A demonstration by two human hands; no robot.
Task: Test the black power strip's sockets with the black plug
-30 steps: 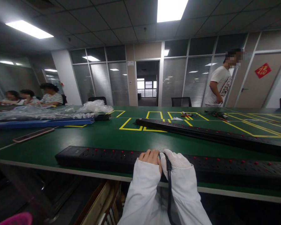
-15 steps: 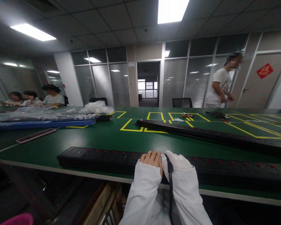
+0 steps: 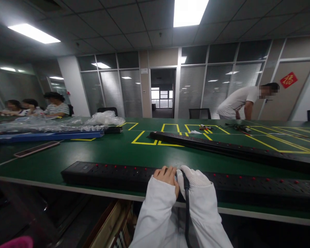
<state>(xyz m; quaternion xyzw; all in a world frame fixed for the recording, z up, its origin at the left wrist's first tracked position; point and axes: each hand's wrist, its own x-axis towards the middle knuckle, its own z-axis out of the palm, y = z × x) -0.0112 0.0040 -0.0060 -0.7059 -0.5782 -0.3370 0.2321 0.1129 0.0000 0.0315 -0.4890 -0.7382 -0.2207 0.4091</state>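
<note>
A long black power strip (image 3: pixel 108 175) with a row of small red dots along its top lies along the near edge of the green table. My left hand (image 3: pixel 166 177), bare, rests over the middle of this strip with its fingers bent round the top. Right beside it, my right hand (image 3: pixel 195 177) in a white dotted glove is closed on a black power cord (image 3: pixel 186 193). The cord's ribbed end shows by the thumb, and its length hangs down between my sleeves. Its plug is hidden under the hands, so whether it sits in a socket cannot be seen.
A second black power strip (image 3: pixel 217 148) lies slantwise farther back. Left are a phone (image 3: pixel 37 148), a blue rail (image 3: pixel 46 136) and clear plastic wrap (image 3: pixel 105 118). Cables and small parts (image 3: pixel 239 127) lie at the far right. A person (image 3: pixel 239 100) bends behind the table; others sit far left.
The person behind the table has gone from upright to bent over. My hands stay at the same place on the strip, with only a slight shift of the view.
</note>
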